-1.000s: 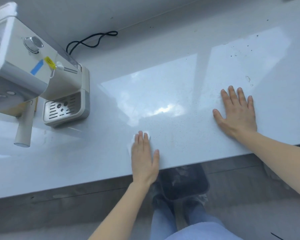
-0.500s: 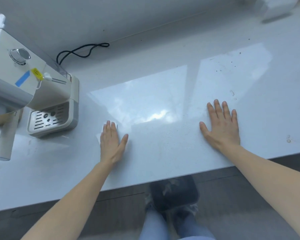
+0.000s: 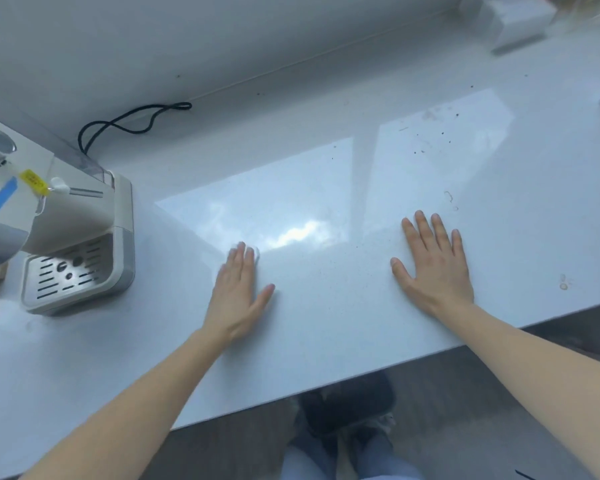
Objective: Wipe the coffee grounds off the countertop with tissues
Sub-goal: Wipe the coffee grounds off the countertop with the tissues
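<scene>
My left hand (image 3: 238,289) lies flat on the white countertop (image 3: 326,334), pressing a white tissue (image 3: 256,252) whose edge shows past the fingertips. My right hand (image 3: 433,268) rests flat and spread on the counter to the right, holding nothing. Fine coffee grounds (image 3: 326,271) dust the surface between my hands. Darker specks of grounds (image 3: 430,140) lie farther back on the right, and small brown stains (image 3: 563,282) sit right of my right hand.
A cream espresso machine (image 3: 66,216) with a metal drip tray (image 3: 68,268) stands at the left, its black cord (image 3: 132,123) looping along the back wall. A white box (image 3: 513,22) sits at the far right corner. The counter's front edge runs just below my wrists.
My left hand slid the tissue away from the front edge, first left toward the machine, then slightly back right. My right hand stayed planted. The camera view shifted.
</scene>
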{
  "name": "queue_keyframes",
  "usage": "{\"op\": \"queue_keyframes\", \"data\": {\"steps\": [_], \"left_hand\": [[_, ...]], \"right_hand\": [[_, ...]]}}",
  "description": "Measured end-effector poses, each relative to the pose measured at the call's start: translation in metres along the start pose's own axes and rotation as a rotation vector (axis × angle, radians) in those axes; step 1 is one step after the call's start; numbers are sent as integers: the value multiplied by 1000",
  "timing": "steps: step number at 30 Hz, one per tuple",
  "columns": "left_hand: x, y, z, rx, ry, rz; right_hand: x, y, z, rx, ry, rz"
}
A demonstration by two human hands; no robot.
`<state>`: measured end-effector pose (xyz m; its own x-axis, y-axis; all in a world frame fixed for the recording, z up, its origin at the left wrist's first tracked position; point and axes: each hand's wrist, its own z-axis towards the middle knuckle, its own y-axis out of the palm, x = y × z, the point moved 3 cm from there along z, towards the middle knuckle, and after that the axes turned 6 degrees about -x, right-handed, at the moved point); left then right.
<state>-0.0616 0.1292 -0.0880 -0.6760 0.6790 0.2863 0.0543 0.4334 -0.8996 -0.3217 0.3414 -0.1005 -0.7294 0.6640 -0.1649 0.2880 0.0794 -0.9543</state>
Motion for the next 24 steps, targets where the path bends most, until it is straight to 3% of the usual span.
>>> {"op": "queue_keyframes", "data": {"steps": [3,8,10,13,16,20,22,24], "left_hand": [[-6,-15,15,-5,-95,-67],[147,78,-76,-187,445,0],[171,93,-96,-177,467,-27],[148,76,-74,-141,489,-39],[85,41,-29,-54,364,-3],[-27,-25,41,37,-73,-32],[-36,-37,56,57,-257,-127],[11,-18,54,14,-168,-108]], "right_hand": [[0,0,-1,1,4,4],[-2,-2,-3,-3,15,16],[-3,-2,-2,-4,19,-1],[-2,-5,-1,2,22,15],[-1,-4,-3,9,22,35],[-1,-2,-3,14,20,34],[0,-1,-2,24,29,36],[-1,-1,-1,23,28,37]]}}
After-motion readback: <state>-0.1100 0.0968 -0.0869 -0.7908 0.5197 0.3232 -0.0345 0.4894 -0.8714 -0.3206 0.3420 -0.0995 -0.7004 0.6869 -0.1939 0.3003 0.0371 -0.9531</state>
